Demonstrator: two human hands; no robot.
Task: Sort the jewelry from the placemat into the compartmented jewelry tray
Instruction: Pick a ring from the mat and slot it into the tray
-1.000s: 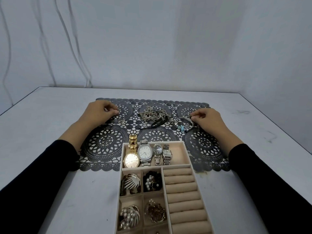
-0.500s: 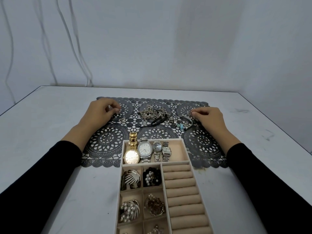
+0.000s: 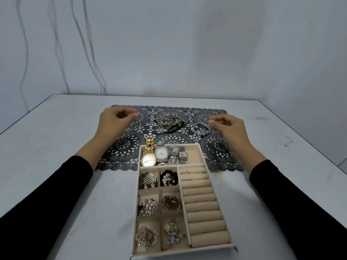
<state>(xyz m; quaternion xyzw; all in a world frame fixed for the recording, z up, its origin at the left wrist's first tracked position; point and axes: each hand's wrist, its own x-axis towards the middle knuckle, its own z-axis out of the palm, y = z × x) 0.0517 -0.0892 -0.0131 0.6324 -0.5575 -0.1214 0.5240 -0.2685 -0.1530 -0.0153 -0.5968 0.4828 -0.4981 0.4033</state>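
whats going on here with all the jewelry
A person is sorting jewelry. The left hand is over the placemat near a heart pendant, and the right hand reaches a beaded bracelet. Whether either grips anything is too small to tell. A chain pile lies between them. The tray holds watches and brooches.

Whether the left hand (image 3: 112,125) and right hand (image 3: 230,128) pinched anything was too small to tell. The tray (image 3: 184,250) hid part of the placemat (image 3: 122,147); the tangled chains (image 3: 169,120) could not be told apart.
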